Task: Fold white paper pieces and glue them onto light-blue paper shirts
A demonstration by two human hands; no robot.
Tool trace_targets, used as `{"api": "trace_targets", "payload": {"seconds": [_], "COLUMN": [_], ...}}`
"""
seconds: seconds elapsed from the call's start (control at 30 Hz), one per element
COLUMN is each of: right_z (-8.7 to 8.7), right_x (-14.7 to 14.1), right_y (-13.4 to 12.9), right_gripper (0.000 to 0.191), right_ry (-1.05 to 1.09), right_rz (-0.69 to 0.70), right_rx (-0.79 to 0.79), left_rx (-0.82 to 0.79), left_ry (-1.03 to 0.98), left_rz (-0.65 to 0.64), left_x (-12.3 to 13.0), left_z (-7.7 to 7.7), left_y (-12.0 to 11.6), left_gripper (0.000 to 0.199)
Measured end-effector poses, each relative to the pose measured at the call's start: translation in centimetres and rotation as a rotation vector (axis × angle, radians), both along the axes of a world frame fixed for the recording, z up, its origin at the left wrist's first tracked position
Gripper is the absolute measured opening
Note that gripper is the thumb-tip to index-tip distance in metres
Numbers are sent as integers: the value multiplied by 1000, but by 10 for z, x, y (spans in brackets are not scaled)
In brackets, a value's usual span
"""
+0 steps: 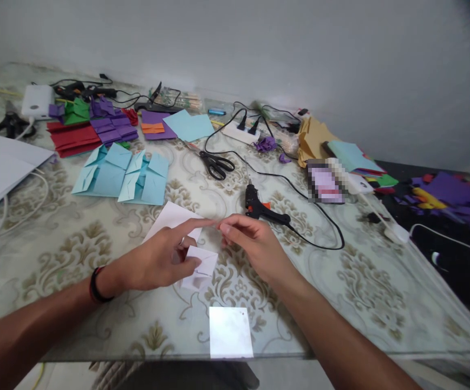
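Observation:
A small folded white paper (203,261) is held in my left hand (164,257), its thumb lying on top. The index finger of that hand stretches out to the right. My right hand (245,238) is closed in a pinch at that fingertip; anything between its fingers is too small to make out. Under and behind my left hand lies a larger white sheet (174,215). A white paper square (230,331) rests near the table's front edge. Just beyond my right hand is a black glue gun (261,206), its nozzle pointing away from me.
Folded light-blue papers (123,173) lie to the left, with red folded paper (72,138) and purple folded paper (113,127) behind. Scissors (216,165) and a power strip (241,131) sit farther back. The glue gun's cord (320,214) loops to the right, near a blurred-out phone (326,181).

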State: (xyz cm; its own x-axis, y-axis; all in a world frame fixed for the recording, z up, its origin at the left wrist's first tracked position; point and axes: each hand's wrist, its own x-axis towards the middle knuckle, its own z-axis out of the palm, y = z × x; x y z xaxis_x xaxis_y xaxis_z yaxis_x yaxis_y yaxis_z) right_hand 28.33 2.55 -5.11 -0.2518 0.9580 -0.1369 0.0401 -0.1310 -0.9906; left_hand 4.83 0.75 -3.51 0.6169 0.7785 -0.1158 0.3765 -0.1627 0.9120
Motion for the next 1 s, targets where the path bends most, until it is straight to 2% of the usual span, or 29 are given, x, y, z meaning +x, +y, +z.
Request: {"api": "trace_targets", "payload": {"seconds": [0.3,0.5,0.7,1.0], "right_z": [-1,-3,-5,-4], "right_x": [-3,-2,-2,-1], "right_y": [-1,-2,-2,-2], "right_gripper": [20,14,16,20], "right_ry": [58,118,246,37], "right_rz": [34,16,-18,-30], "right_rx": [-46,-20,-22,20], "left_rx": [179,175,157,177], "left_ry": [151,176,177,153], "left_rz": [-46,-51,-29,-40], "left_x": [4,3,3,3], "left_z": [-5,-5,-4,-6], "left_y": [-3,-5,-4,-4], "left_gripper": [70,71,74,79]}}
